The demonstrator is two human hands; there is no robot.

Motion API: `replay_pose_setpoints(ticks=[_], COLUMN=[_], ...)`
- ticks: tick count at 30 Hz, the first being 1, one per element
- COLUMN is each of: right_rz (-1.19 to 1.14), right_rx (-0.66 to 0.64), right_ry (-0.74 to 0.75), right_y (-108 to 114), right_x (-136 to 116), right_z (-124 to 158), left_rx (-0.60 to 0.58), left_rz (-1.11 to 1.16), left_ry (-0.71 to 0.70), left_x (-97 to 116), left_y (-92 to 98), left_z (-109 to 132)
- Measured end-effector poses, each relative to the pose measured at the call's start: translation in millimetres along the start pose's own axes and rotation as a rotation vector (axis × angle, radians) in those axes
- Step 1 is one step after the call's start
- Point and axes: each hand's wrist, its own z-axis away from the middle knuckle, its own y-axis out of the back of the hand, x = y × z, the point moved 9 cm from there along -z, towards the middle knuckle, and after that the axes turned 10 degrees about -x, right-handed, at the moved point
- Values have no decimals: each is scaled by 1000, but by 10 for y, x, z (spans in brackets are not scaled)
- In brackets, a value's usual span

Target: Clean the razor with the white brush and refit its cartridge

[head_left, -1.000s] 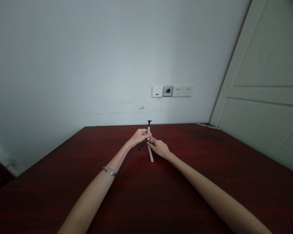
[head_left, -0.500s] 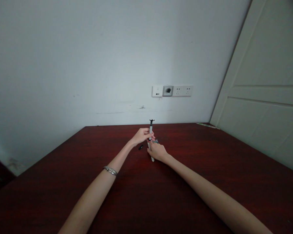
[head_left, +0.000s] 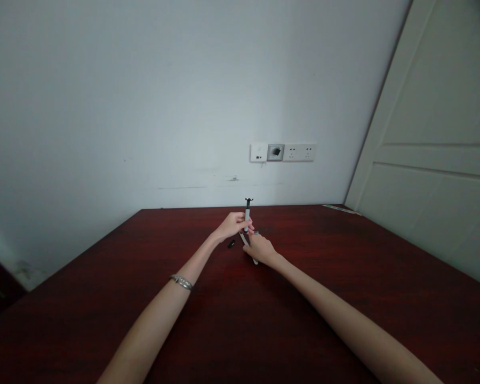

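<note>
My left hand [head_left: 232,226] is closed round a slim white tube with a black neck and a small flared black top [head_left: 247,214], holding it upright. Just below and to its right, my right hand [head_left: 261,248] has its fingers curled over a pale, narrow strip [head_left: 256,262], whose ends show on either side of the thumb. A small grey bit [head_left: 256,232] shows past the right knuckles; most of it is hidden. On the table, left of the right hand, lies a small black piece [head_left: 231,244], apart from both hands.
A dark red wooden table [head_left: 208,330] spreads under both arms and meets a pale wall [head_left: 184,106]. Wall sockets [head_left: 299,152] sit above its back edge. A light panelled door [head_left: 432,149] stands at the right. A thin pale strip [head_left: 340,209] lies at the far right corner.
The pale strip under my right hand has tilted, its near end swinging right. Less of the grey bit behind that hand shows. My left hand holds the tube much as before.
</note>
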Motion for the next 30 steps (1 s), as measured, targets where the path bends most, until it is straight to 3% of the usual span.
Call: replay_pose_setpoints(ticks=[7,12,17,22,25,30], right_rz=[-318,-385,-631,-862,-826,-483], right_rx=[42,106,125,137,219,510], right_ry=[110,153,120,133,225,459], right_y=[21,237,457,603,780,1197], right_x=[137,236,537,852,933,802], right_z=[-144,-209,-287,-340,-311,-28], left_rx=[16,8,5,79,134,114], left_rz=[-25,-25,-54,-54,-107,-197], left_ry=[-11,-12,-26,-57,-88,-61], left_x=[76,107,100,57,9,-177], left_y=[49,45,40,192,315,362], left_z=[20,28,37,53,33,-39])
